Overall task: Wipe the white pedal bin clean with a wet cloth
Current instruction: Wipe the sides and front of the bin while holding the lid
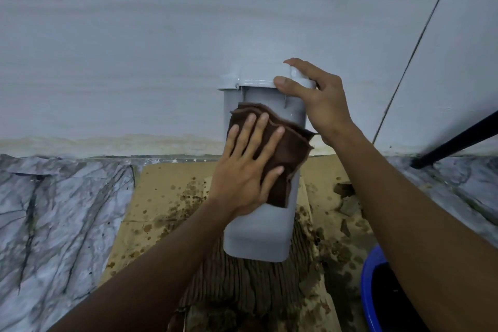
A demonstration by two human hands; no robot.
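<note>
Brown cloth [280, 148], folded and frayed at the edges, lies pressed flat against the side of the white pedal bin [262, 234] under the left hand [249, 167], whose fingers are spread wide over it rather than curled round it. The right hand [316, 101] grips the far end of the bin at the lid [253, 78], thumb on the near rim and fingers wrapped over the top.

The bin lies tipped over, its long axis running from near to far: the flat base faces the person, the lid end leans against the pale wall [134, 35]. Thin wire hinge pins show just under the lid rim.

Beneath it is a sheet of cardboard [167, 188], blotched with dark wet spots and torn down to its ribbed layer close to the base. Grey-veined marble floor [54, 210] spreads out to the left and right of it. At the near right a blue basin [367, 286] sits partly behind the right forearm; its inside looks dark and I cannot tell what is in it. A black bar [455, 143] slants down to the floor at the far right.
</note>
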